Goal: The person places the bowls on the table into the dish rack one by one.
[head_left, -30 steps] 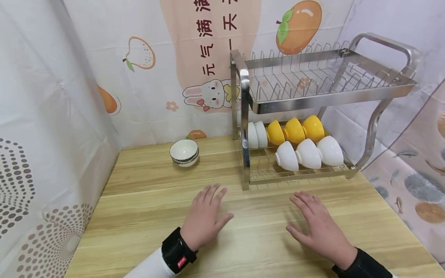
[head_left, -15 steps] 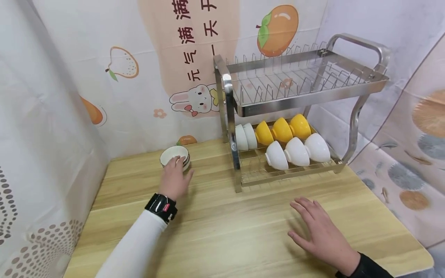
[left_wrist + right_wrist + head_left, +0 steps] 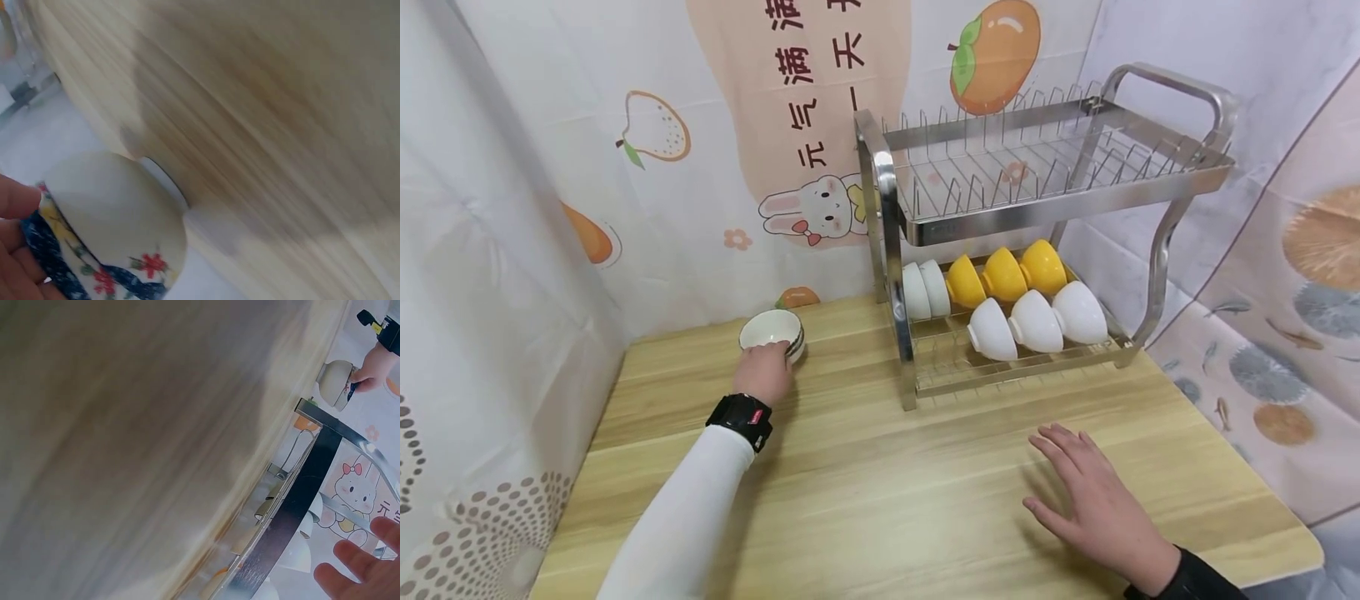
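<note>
My left hand (image 3: 765,372) is at the near rim of a cream bowl (image 3: 769,327) at the table's back left. In the left wrist view, its thumb and fingers (image 3: 19,197) pinch the rim of this bowl (image 3: 119,206), which has a band of blue and red flowers. A second rim line shows below the top one, but I cannot tell whether two bowls are nested. The bowl stands upright on the table (image 3: 880,492). My right hand (image 3: 1093,500) is over the table's right side, fingers spread, holding nothing.
A two-tier metal dish rack (image 3: 1045,218) stands at the back right. Its lower tier carries white bowls (image 3: 1036,321), yellow bowls (image 3: 1004,273) and pale bowls (image 3: 934,287) on their sides; its upper tier has wire dividers. Printed curtains (image 3: 700,217) hang close behind the table.
My left hand has reached forward and left from mid-table to the bowl, and its fingers have closed on the rim. The right hand has stayed nearly still. The head view has shifted slightly.
</note>
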Demonstrator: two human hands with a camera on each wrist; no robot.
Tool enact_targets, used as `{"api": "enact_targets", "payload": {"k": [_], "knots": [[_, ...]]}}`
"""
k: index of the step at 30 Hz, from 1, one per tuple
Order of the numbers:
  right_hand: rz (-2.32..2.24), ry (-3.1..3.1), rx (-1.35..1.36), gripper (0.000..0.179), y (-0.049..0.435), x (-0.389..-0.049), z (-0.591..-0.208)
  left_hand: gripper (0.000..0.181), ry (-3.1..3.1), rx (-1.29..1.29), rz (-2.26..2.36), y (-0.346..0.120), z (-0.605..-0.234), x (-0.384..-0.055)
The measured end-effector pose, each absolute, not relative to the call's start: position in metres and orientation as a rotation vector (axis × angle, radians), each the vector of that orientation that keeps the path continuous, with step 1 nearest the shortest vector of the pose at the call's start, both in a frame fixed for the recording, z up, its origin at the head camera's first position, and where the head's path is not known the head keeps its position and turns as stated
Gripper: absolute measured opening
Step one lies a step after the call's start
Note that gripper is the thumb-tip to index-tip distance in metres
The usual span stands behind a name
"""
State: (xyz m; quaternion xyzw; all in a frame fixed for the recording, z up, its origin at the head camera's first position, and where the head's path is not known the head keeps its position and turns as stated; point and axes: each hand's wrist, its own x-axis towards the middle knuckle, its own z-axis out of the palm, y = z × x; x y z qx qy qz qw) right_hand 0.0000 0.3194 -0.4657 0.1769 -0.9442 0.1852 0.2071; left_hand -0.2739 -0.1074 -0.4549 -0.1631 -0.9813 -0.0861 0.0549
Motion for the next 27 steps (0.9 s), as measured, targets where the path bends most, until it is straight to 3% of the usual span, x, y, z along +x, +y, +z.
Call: {"api": "enact_targets", "payload": {"k": [11,27], "knots": [[0.514,-2.65,0.474,0.073,0.321,0.002,-0.466,0.014,-2.993,-0.52,-0.27,-0.108,-0.446,-0.277],[0.524,-2.668,0.466,0.074,0.32,0.005,-0.467,0.014,-2.852,-0.557,-0.317,-0.112,-0.443,-0.269]]}}
